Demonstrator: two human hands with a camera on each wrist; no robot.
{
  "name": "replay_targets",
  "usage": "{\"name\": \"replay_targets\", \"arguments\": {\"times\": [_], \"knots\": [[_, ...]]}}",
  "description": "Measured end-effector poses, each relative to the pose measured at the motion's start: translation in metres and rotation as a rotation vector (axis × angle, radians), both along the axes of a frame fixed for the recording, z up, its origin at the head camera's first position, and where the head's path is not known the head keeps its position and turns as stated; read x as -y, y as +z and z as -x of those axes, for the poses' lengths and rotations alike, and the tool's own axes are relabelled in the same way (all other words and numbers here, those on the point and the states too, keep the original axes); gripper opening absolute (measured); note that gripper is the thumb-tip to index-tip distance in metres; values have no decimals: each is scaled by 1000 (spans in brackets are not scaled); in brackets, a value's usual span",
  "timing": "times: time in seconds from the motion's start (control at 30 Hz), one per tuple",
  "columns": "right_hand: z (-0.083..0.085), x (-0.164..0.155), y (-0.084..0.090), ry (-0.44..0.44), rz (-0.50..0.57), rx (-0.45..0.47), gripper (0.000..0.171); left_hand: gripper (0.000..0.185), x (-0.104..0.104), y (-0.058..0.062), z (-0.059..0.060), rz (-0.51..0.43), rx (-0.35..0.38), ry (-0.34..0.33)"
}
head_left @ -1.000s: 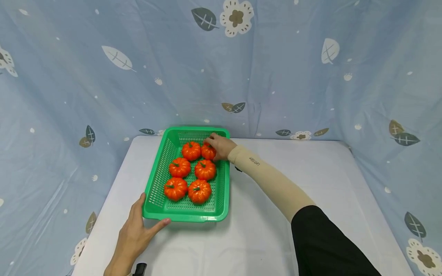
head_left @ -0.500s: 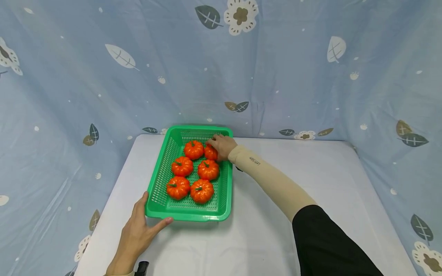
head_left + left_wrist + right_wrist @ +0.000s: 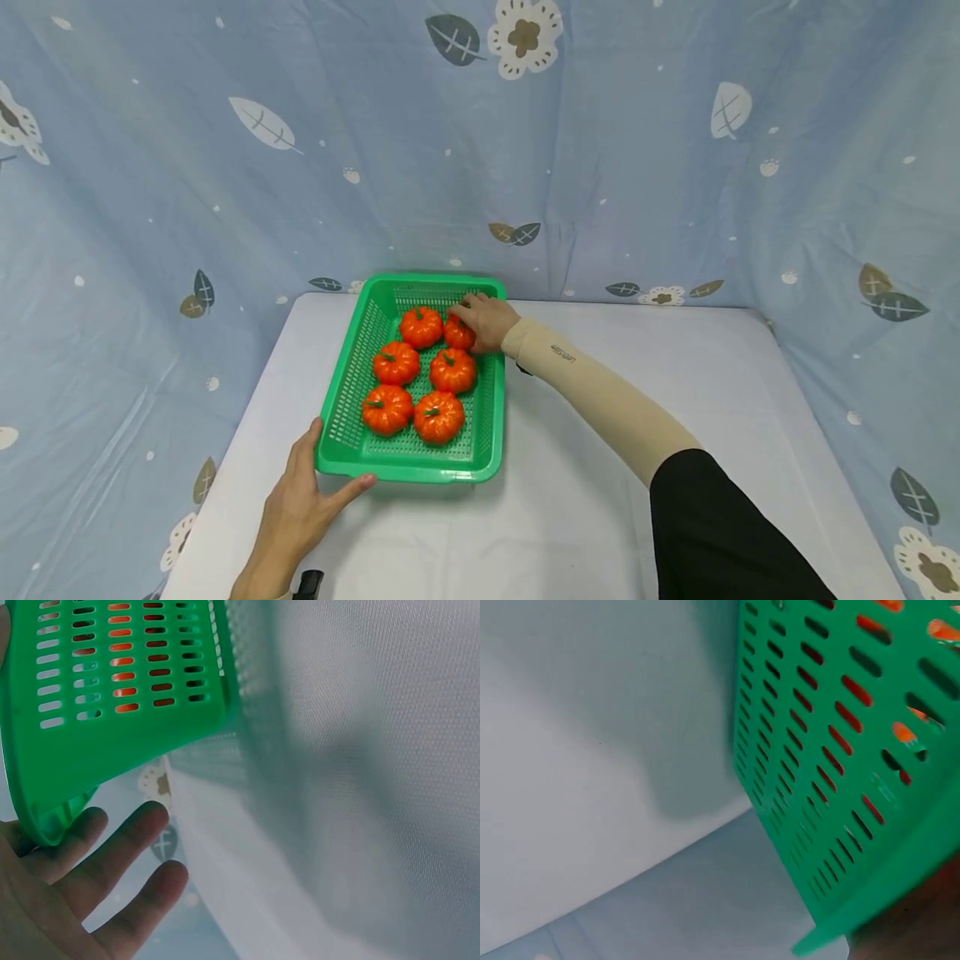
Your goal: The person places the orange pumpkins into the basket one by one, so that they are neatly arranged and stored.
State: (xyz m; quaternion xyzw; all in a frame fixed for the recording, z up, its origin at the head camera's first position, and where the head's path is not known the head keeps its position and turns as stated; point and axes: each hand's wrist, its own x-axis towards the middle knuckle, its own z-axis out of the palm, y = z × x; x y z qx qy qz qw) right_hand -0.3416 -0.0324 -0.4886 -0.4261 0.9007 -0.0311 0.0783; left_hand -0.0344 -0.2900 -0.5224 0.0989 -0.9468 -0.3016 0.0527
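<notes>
Far right of basket: right hand (image 3: 486, 319) curls round a small orange pumpkin (image 3: 457, 333).
Near-left corner: left hand (image 3: 300, 502), fingers flat, braces the green basket (image 3: 411, 468), likely steadying it.
Contents: six pumpkins, paired rows.

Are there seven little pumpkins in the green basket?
No, the green basket holds six orange pumpkins, in two rows of three, with the right hand on the far right one.

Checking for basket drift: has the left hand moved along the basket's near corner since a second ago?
No. The left hand lies flat at the same near-left corner of the green basket, thumb along its front rim as before.
</notes>
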Motion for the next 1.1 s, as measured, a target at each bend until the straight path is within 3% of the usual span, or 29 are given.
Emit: {"name": "replay_targets", "arguments": {"times": [0.37,0.63,0.73,0.9,1.1], "knots": [[-34,-33,19,89,311,-125,64,123,6,3,1,3,52,18],[-70,-74,25,9,492,-167,61,124,12,1,6,21,46,21],[-86,-96,15,-69,517,-147,59,124,15,0,9,22,49,19],[-121,-134,-16,-178,563,-120,57,124,19,1,12,54,58,10],[-162,-178,-47,-323,596,-109,55,117,25,10,11,115,52,-36]]}}
